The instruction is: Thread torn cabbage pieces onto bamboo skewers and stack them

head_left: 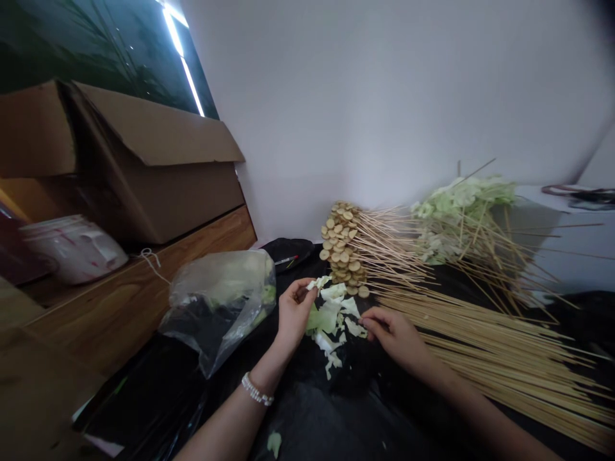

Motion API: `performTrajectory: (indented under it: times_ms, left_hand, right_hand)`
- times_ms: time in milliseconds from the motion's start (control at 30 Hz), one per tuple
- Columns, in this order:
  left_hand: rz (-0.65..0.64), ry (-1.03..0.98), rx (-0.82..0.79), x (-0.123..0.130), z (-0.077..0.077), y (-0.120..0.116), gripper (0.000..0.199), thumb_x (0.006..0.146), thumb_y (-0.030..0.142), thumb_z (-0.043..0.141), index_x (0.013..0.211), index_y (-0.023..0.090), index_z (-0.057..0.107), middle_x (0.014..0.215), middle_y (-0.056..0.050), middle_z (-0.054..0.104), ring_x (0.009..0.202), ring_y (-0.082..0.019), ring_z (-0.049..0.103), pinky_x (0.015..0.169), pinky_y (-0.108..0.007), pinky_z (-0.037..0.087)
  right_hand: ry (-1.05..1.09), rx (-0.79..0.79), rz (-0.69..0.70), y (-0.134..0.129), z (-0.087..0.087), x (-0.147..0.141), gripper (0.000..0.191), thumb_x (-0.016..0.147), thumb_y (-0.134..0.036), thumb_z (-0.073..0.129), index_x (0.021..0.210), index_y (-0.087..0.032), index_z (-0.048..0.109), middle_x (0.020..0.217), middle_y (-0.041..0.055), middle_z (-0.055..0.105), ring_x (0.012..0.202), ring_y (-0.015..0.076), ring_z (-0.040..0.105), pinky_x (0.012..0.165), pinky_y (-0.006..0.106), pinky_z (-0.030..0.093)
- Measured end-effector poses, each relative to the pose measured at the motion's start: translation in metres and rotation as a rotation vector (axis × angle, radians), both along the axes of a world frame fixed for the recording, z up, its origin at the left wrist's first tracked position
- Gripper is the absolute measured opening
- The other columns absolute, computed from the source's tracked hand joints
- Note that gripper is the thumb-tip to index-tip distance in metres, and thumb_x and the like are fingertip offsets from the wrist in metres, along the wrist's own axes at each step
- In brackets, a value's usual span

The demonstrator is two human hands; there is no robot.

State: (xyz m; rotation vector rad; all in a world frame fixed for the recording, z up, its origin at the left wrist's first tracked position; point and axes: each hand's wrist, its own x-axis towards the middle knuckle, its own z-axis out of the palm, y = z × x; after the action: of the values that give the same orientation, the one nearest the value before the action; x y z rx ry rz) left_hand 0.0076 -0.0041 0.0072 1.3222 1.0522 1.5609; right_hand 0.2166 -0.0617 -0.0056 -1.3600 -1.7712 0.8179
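Observation:
Torn pale green cabbage leaves lie in a small heap on black plastic sheeting. At the heap's upper left, my left hand, with a beaded bracelet on its wrist, pinches a piece of cabbage. My right hand is at the heap's right edge, its thumb and index finger closed on a cabbage piece. Behind the heap are stacked skewers tipped with round pale slices. Long bare wooden skewers lie in a wide row to the right, partly behind my right forearm.
Skewers with cabbage are piled at the back right against the wall. A clear plastic bag holding cabbage sits to the left. Beyond it stand an open cardboard box and a plastic jar on a wooden surface.

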Motion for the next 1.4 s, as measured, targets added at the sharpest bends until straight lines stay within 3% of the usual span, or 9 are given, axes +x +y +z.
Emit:
performTrajectory:
  times_ms: [267, 500, 700, 967, 1100, 1267, 1400]
  left_hand:
    - [0.027, 0.221, 0.113, -0.001, -0.006, -0.002, 0.020, 0.077, 0.027, 0.067, 0.094, 0.017, 0.069, 0.094, -0.006, 0.072, 0.085, -0.019, 0.066, 0.077, -0.027, 0.051]
    - [-0.068, 0.264, 0.095, 0.003, -0.011, -0.006, 0.020, 0.078, 0.022, 0.064, 0.097, 0.019, 0.069, 0.095, -0.006, 0.072, 0.089, -0.020, 0.066, 0.080, -0.029, 0.051]
    - [-0.052, 0.184, 0.083, 0.004, -0.005, -0.005, 0.018, 0.075, 0.024, 0.067, 0.092, 0.017, 0.069, 0.093, -0.007, 0.072, 0.086, -0.020, 0.067, 0.079, -0.029, 0.051]
    - [0.157, -0.007, 0.071, -0.016, 0.007, 0.010, 0.027, 0.072, 0.030, 0.070, 0.094, 0.015, 0.066, 0.090, -0.006, 0.070, 0.083, -0.017, 0.064, 0.079, -0.028, 0.050]
    - [0.172, -0.039, 0.050, -0.019, 0.007, 0.011, 0.032, 0.073, 0.035, 0.069, 0.098, 0.015, 0.065, 0.094, -0.006, 0.069, 0.087, -0.018, 0.064, 0.080, -0.029, 0.050]
    - [0.075, -0.065, 0.103, -0.011, 0.002, 0.009, 0.054, 0.076, 0.034, 0.067, 0.127, 0.024, 0.051, 0.131, -0.010, 0.056, 0.119, -0.023, 0.055, 0.097, -0.035, 0.045]
    - [0.039, -0.001, 0.056, -0.008, -0.002, 0.009, 0.049, 0.073, 0.033, 0.070, 0.118, 0.020, 0.056, 0.131, -0.014, 0.055, 0.115, -0.026, 0.058, 0.096, -0.040, 0.046]
  right_hand:
    - [-0.006, 0.005, -0.002, 0.001, -0.004, -0.001, 0.026, 0.087, -0.036, 0.047, 0.079, -0.021, 0.066, 0.061, -0.0007, 0.063, 0.062, 0.0169, 0.058, 0.064, 0.028, 0.040]
    - [-0.022, 0.028, 0.016, 0.001, -0.003, -0.001, 0.025, 0.088, -0.033, 0.045, 0.074, -0.021, 0.064, 0.060, -0.0006, 0.063, 0.062, 0.0170, 0.057, 0.066, 0.029, 0.040]
    - [-0.017, 0.030, 0.002, 0.000, 0.000, -0.001, 0.026, 0.088, -0.036, 0.046, 0.078, -0.021, 0.065, 0.062, -0.0003, 0.064, 0.063, 0.0167, 0.058, 0.065, 0.028, 0.041]
    - [-0.029, 0.028, 0.027, 0.005, 0.009, 0.015, 0.025, 0.088, -0.037, 0.049, 0.086, -0.020, 0.067, 0.066, 0.0002, 0.065, 0.064, 0.0166, 0.059, 0.062, 0.028, 0.042]
    - [-0.030, 0.077, 0.058, 0.006, 0.016, 0.023, 0.025, 0.088, -0.036, 0.049, 0.084, -0.020, 0.068, 0.069, 0.0009, 0.066, 0.066, 0.0167, 0.060, 0.066, 0.028, 0.044]
    - [-0.011, 0.199, -0.134, 0.006, 0.028, 0.031, 0.027, 0.088, -0.039, 0.047, 0.087, -0.021, 0.067, 0.067, 0.0004, 0.063, 0.065, 0.0169, 0.059, 0.065, 0.028, 0.043]
    - [0.122, 0.300, -0.300, 0.012, 0.044, 0.049, 0.030, 0.085, -0.042, 0.050, 0.091, -0.018, 0.066, 0.067, 0.0022, 0.063, 0.063, 0.0168, 0.057, 0.061, 0.028, 0.044]
